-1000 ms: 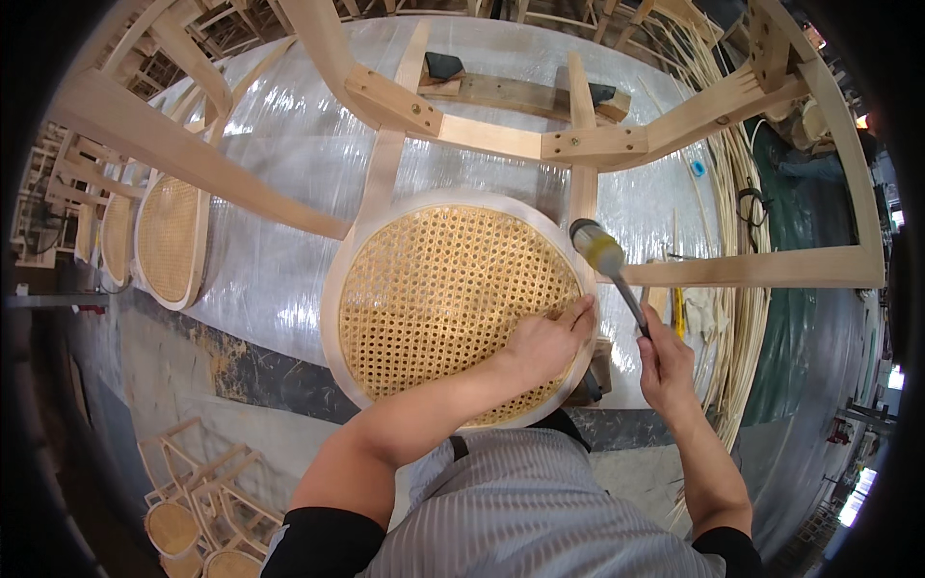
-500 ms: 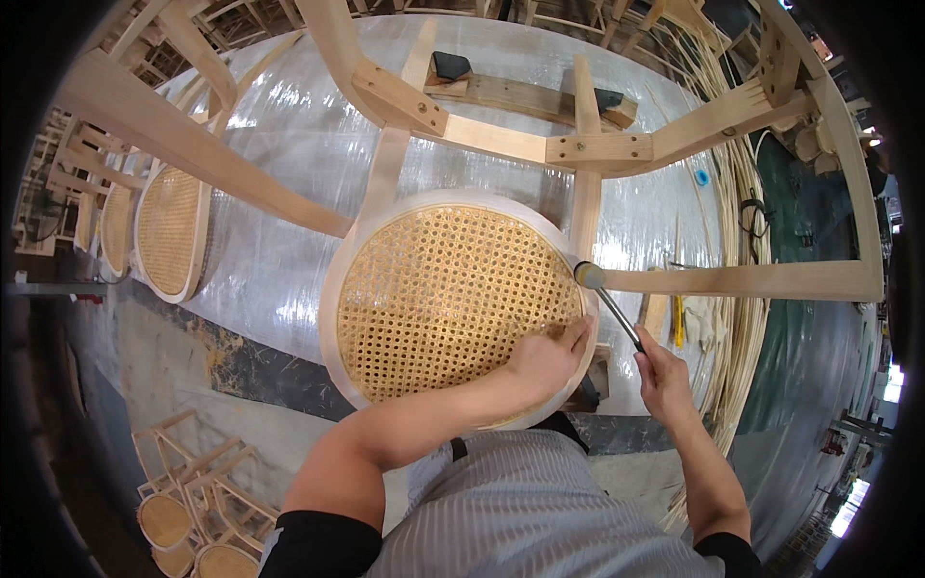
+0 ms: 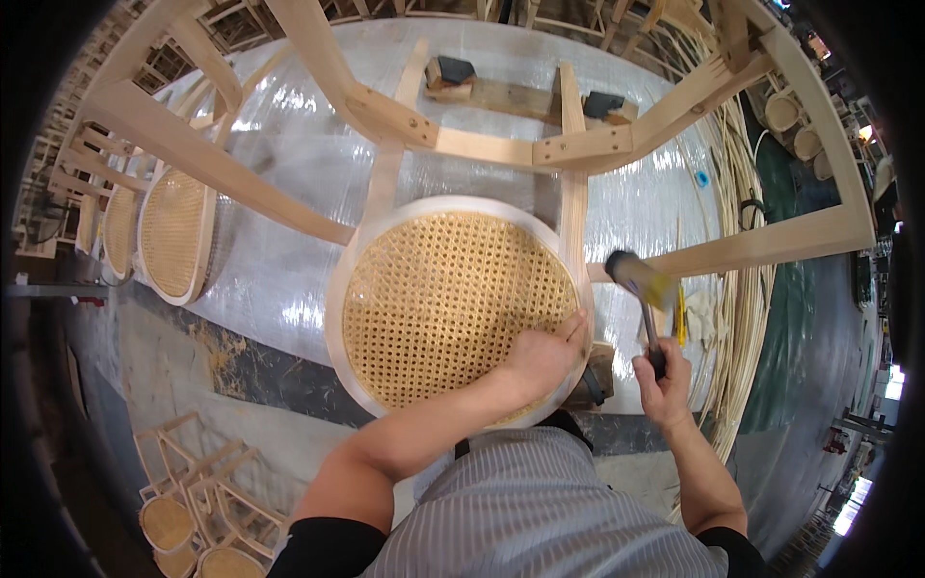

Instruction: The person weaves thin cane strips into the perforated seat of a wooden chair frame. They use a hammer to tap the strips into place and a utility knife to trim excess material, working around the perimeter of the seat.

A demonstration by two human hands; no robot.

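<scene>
A wooden chair frame lies with its round woven cane seat (image 3: 462, 299) facing me, the pale wooden rim (image 3: 339, 352) circling the cane. My left hand (image 3: 541, 363) rests over the right part of the seat, its fingers closed together at the inner edge of the rim. Whatever may be between those fingertips is too small to make out. In my right hand (image 3: 665, 385), to the right of the seat, is the dark handle of a mallet (image 3: 641, 279). The mallet's head is blurred and raised, apart from the rim, close to a chair leg (image 3: 752, 249).
Clear plastic sheeting (image 3: 289, 164) covers the work table. Long cane strips (image 3: 742, 356) run along its right side, near a yellow tool (image 3: 681, 316). Another cane seat (image 3: 176, 234) stands at left. Padded wooden blocks (image 3: 515, 96) lie behind the chair; more chair frames (image 3: 207, 491) stand lower left.
The mallet has come up off the rim, its head swinging up and to the right. My left hand stays at the same part of the rim. The chair frame has shifted slightly.
</scene>
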